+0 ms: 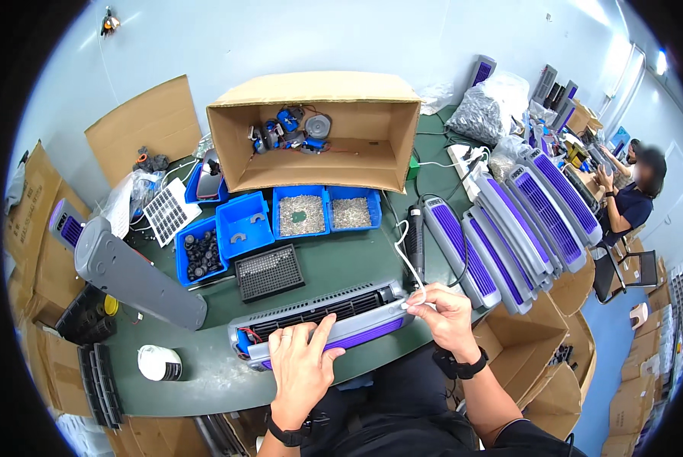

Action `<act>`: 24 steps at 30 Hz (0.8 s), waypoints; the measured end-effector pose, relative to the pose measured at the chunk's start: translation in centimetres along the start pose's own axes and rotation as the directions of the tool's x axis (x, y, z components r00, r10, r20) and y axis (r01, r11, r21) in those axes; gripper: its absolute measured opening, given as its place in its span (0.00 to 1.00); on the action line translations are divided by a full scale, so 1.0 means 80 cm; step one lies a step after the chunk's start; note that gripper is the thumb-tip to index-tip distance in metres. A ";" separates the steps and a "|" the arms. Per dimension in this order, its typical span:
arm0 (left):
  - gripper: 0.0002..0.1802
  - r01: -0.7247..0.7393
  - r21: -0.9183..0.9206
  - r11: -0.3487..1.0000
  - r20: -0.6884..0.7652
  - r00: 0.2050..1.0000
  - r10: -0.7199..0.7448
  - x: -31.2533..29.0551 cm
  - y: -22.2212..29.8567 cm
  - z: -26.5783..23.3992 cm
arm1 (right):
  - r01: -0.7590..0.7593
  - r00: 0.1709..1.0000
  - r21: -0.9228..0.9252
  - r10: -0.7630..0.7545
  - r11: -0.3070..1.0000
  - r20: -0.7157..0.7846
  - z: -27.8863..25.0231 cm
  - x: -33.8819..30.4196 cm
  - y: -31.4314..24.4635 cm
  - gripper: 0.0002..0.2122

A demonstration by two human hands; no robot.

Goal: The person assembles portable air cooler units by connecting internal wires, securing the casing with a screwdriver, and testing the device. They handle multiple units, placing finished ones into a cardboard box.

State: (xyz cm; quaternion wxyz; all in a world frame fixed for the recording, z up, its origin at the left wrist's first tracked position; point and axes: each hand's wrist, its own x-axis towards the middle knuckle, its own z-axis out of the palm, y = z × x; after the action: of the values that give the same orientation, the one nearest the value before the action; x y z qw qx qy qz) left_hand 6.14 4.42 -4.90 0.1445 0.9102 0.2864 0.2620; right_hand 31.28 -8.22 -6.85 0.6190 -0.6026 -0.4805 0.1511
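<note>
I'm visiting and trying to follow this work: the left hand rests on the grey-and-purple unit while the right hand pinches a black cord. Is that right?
Not quite: the cord is white, as the head view shows. The right hand pinches it; the left hand does rest on the grey-and-purple unit.

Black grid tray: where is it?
In the head view, the black grid tray lies left of centre, between the blue bins and the grey-and-purple unit under the left hand.
</note>
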 end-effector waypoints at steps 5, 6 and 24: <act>0.32 -0.001 -0.007 1.000 -0.013 1.000 0.001 0.001 -0.004 0.001 | 0.114 0.992 -0.265 -0.093 0.958 0.089 0.003 0.012 -0.026 0.10; 0.32 0.002 -0.009 1.000 -0.014 1.000 -0.002 0.000 -0.005 0.001 | 0.127 0.990 -0.286 -0.105 0.950 0.091 0.005 0.013 -0.028 0.09; 0.33 -0.005 -0.049 0.999 -0.038 0.999 0.003 -0.005 -0.008 0.007 | 0.025 0.999 -0.401 -0.011 0.916 0.037 0.026 0.012 -0.054 0.07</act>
State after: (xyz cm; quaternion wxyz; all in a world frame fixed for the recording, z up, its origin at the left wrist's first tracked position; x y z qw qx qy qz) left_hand 5.90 4.62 -5.78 0.1607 0.9018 0.2810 0.2864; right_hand 28.45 -7.26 -3.01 0.4755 -0.7095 -0.5172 0.0539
